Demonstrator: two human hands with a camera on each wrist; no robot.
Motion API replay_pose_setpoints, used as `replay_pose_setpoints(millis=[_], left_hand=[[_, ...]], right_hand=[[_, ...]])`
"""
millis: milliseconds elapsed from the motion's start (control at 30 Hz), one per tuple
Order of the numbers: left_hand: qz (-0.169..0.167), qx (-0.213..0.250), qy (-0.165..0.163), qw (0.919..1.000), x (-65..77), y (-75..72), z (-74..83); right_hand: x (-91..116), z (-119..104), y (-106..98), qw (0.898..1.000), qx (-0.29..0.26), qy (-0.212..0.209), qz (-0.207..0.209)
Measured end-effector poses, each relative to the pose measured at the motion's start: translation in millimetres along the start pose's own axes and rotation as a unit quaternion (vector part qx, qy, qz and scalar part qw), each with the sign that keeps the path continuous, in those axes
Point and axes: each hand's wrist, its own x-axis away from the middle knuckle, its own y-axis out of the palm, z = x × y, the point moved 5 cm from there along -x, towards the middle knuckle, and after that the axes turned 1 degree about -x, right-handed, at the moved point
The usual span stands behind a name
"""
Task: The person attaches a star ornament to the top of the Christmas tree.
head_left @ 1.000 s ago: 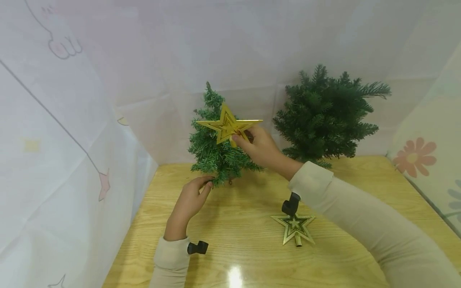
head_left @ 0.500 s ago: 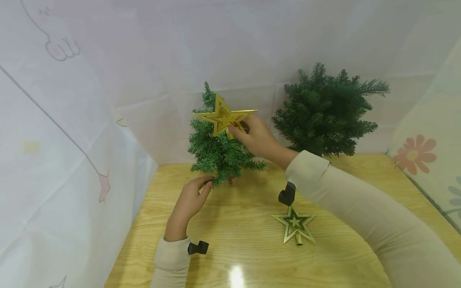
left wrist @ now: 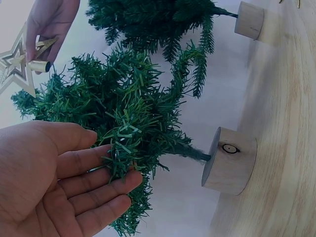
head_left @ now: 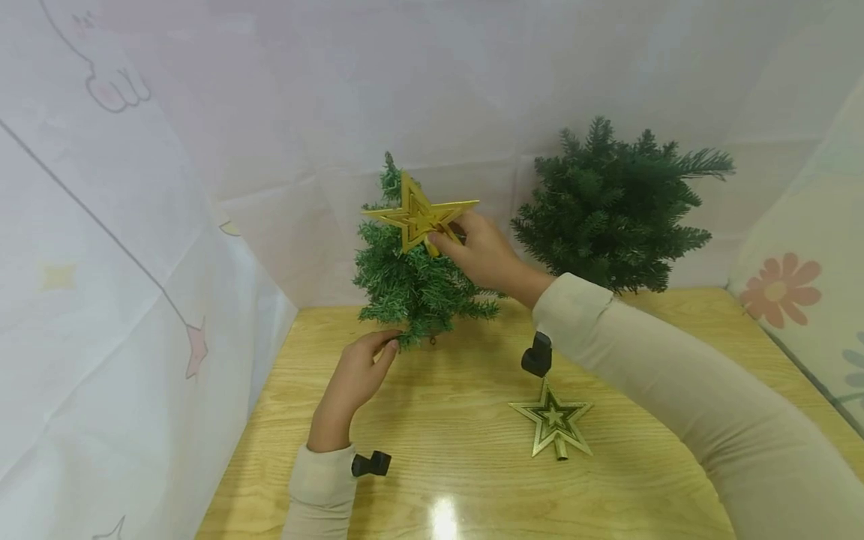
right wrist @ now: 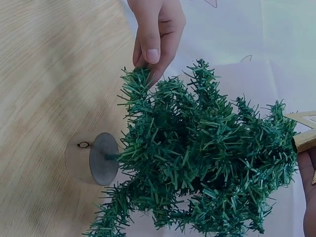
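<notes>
My right hand (head_left: 482, 251) pinches a gold star tree topper (head_left: 420, 216) by its lower part, in front of the upper left Christmas tree (head_left: 412, 292). In the left wrist view, the topper's hollow tube (left wrist: 39, 65) points toward the tree's tip. My left hand (head_left: 358, 375) touches a low branch at the tree's left front. Its fingers (left wrist: 101, 190) lie nearly straight under the needles, thumb apart, as the left wrist view shows. This small green tree stands on a round wooden base (right wrist: 91, 158), mostly hidden in the head view.
A second, darker Christmas tree (head_left: 610, 210) stands at the back right, on its own wooden block (left wrist: 249, 20). Another gold star topper (head_left: 553, 420) lies flat on the wooden table (head_left: 445, 420), right of centre. Printed white cloth (head_left: 317, 97) hangs behind and at the sides.
My right hand has raised the star topper slightly and moved it left, tilting it, nearer the tree's tip. The left hand has stayed at the branch.
</notes>
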Motion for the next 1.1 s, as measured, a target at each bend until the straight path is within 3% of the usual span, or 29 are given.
replay_pose_setpoints(millis=[1100], left_hand=[[-0.009,0.000,0.003,1.0000,1.1,-0.5,0.8]], right_hand=[[-28.3,-20.0,-10.1,1.000,-0.001,-0.007,-0.004]])
